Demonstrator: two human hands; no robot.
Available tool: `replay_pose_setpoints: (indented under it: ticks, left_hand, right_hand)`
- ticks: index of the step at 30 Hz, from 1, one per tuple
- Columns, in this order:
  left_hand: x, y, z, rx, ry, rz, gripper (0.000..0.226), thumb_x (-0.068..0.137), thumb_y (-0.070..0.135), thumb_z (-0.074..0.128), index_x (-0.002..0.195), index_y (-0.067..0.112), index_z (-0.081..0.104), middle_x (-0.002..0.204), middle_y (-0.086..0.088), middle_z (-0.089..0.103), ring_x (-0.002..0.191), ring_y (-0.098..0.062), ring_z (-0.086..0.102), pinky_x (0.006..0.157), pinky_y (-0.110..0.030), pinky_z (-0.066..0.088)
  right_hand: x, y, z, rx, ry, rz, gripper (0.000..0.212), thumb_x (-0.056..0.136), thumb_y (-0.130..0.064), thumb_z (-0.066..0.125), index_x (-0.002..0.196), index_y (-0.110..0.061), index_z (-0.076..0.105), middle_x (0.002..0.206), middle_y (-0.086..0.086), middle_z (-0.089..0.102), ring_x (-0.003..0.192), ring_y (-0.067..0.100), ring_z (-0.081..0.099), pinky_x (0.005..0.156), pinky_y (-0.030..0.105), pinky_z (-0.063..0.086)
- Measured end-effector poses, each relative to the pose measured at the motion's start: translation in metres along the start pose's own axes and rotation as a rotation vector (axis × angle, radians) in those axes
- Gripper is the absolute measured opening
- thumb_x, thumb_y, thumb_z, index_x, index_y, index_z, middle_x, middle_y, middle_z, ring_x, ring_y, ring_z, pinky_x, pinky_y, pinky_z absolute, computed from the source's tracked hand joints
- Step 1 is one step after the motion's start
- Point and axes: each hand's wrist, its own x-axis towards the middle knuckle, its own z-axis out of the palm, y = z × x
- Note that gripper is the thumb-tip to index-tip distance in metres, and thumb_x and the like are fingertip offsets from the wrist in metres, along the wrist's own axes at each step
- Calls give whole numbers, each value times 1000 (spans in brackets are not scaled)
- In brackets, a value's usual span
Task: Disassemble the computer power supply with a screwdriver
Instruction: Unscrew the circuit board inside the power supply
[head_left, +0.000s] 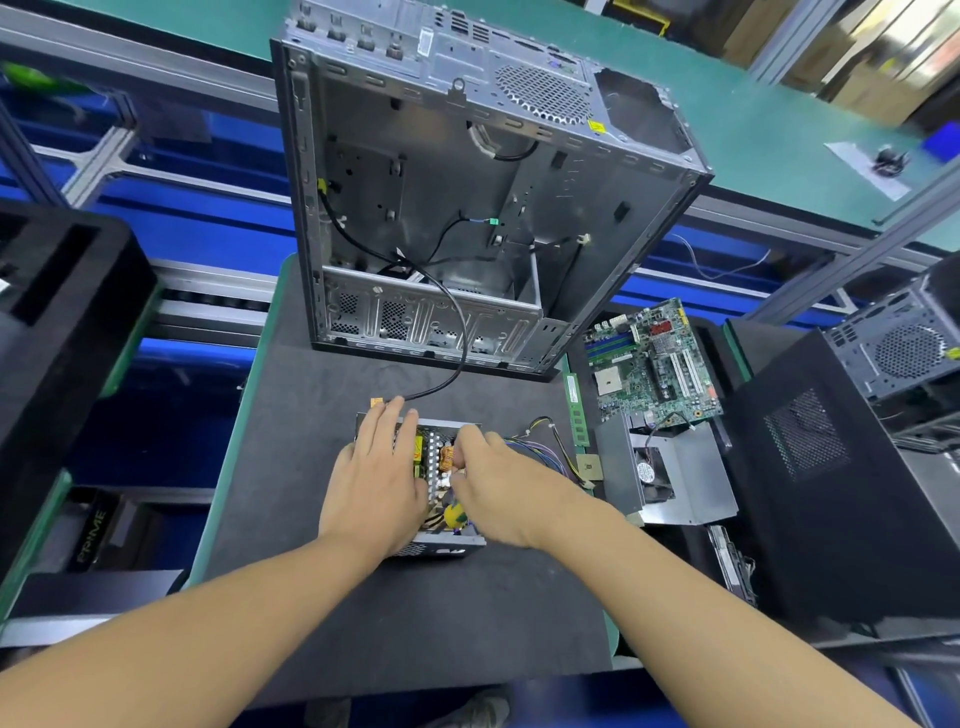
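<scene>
Centrally, power supply (435, 470), left hand (376, 483) fingers flat atop, right hand (506, 493) fingers curled, grip unclear, case (467, 208) behind, motherboard (654, 358) right.

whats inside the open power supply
A silver heat sink, a copper coil and yellow parts show in the middle of the power supply. The left hand and right hand cover the rest.

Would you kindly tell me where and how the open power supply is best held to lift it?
Judging by its pose, take the power supply by its outer metal walls, coming down from above on its left and near sides. Its top is open, with parts exposed, and the wires leave on the right, so I would avoid both.
</scene>
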Motion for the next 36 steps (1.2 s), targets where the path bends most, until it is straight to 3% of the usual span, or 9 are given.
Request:
replay_pose_setpoints:
  ticks: [4, 8, 13, 16, 18, 22, 26, 31, 36]
  left_hand:
    - [0, 0, -1, 7, -5, -3, 74, 84, 28, 54, 152, 12, 31, 163, -6, 21, 152, -23, 13, 103, -38, 45]
    - [0, 0, 0, 1, -5, -6, 72, 87, 31, 56, 152, 11, 31, 163, -6, 21, 152, -23, 13, 103, -39, 45]
    - [0, 0, 0, 8, -11, -3, 73, 83, 28, 54, 151, 10, 33, 162, -7, 25, 152, -23, 15, 101, -39, 47]
    - [0, 0, 1, 10, -7, -6, 73, 83, 28, 53, 151, 10, 33, 161, -6, 27, 152, -23, 15, 99, -38, 48]
    - [0, -1, 1, 9, -7, -6, 72, 84, 28, 54, 151, 10, 33, 160, -6, 28, 152, -23, 15, 99, -38, 48]
    - [-2, -2, 1, 22, -18, 5, 75, 85, 28, 53, 153, 9, 29, 162, -7, 25, 153, -23, 12, 101, -38, 46]
    - [-2, -3, -1, 37, -40, 31, 77, 87, 23, 50, 156, 8, 20, 164, -7, 18, 153, -24, 5, 106, -38, 43]
    - [-2, -5, -2, 53, -64, 47, 80, 87, 22, 53, 157, 6, 17, 163, -8, 17, 153, -26, 4, 107, -37, 42]
    - [-1, -6, -1, 51, -68, 58, 79, 87, 21, 51, 156, 5, 17, 163, -9, 17, 153, -27, 4, 104, -36, 42]
  right_hand:
    - [0, 6, -9, 159, -152, 67, 18, 93, -22, 52, 108, -21, 42, 116, 3, 33, 92, 27, 48, 91, 41, 44]
    - [-6, 0, -1, 54, -49, 117, 33, 100, -49, 36, 111, -18, 39, 115, 11, 46, 96, 33, 55, 81, 42, 44]
    - [-6, -5, 1, -28, -6, -21, 8, 102, -21, 39, 101, -15, 35, 114, 15, 50, 97, 38, 55, 78, 43, 47]
    - [-2, -4, -1, 95, -99, 4, 20, 94, -20, 46, 112, -19, 37, 120, 6, 41, 110, 29, 41, 90, 41, 40]
    - [-2, -3, 1, 134, -137, 19, 23, 90, -21, 50, 108, -23, 36, 115, 1, 36, 109, 25, 35, 93, 41, 39]
    - [-8, -2, 3, 99, -30, 51, 26, 100, -42, 37, 112, -18, 37, 109, 7, 40, 103, 33, 51, 85, 46, 45]
    - [-5, 1, -2, 88, -3, 8, 17, 105, -31, 34, 101, -14, 34, 96, 13, 57, 84, 35, 55, 75, 46, 48]
    - [2, 9, -18, 86, -225, 24, 31, 93, -19, 49, 121, -21, 36, 118, 3, 38, 111, 27, 40, 89, 39, 38]
    - [2, 2, -14, 52, -154, 105, 30, 101, -46, 37, 110, -18, 34, 118, 10, 43, 108, 34, 52, 85, 42, 42]
